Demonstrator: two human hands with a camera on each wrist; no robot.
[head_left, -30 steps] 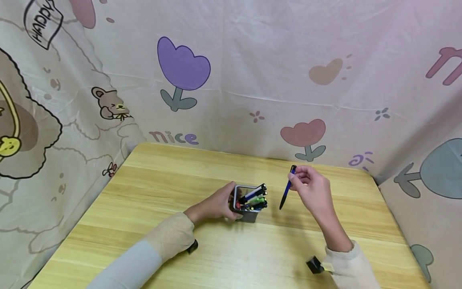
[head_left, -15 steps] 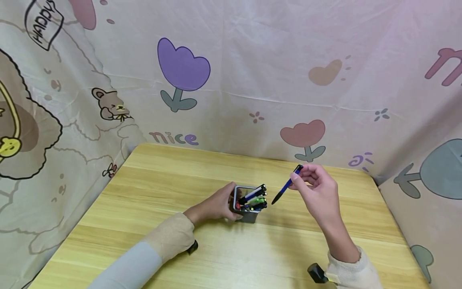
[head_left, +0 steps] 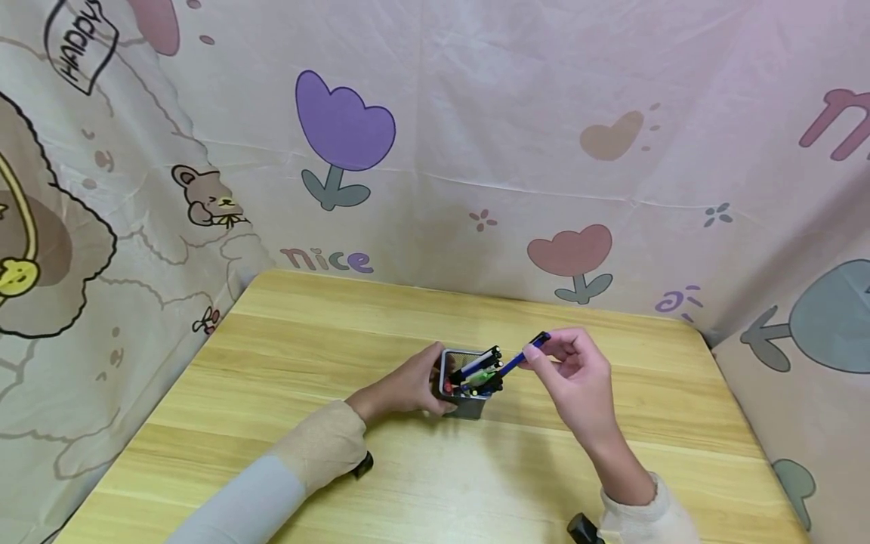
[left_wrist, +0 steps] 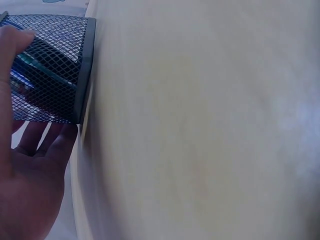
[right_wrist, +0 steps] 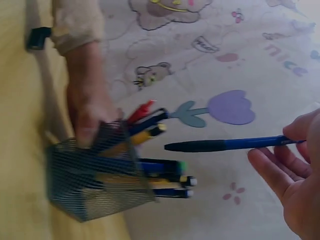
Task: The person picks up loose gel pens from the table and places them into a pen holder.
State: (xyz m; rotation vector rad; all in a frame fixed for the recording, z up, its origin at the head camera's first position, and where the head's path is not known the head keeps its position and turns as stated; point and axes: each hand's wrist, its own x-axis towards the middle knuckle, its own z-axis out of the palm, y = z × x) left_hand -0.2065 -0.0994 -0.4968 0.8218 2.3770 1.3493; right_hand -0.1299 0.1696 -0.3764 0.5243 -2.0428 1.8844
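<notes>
A black wire-mesh pen holder [head_left: 467,409] stands on the table, filled with several pens [head_left: 478,366]. My left hand [head_left: 406,384] grips it from the left, thumb on the near side; in the left wrist view the thumb lies against the mesh [left_wrist: 50,60]. My right hand [head_left: 580,381] pinches a blue pen [head_left: 523,357] near its upper end, its black grip pointing down and left toward the holder. From the right wrist, the blue pen [right_wrist: 245,144] shows its tip just outside the holder's opening, apart from the red, blue and yellow pens [right_wrist: 150,135].
The light wood table [head_left: 326,317] reaches back to a printed cloth [head_left: 448,136] that hangs behind it and on both sides. A small black device [head_left: 364,464] sits at the left wrist and another [head_left: 583,528] at the right.
My right hand first tilted the blue pen, then moved left and down, bringing its tip over the pens at the holder. The left hand and the holder have stayed in place.
</notes>
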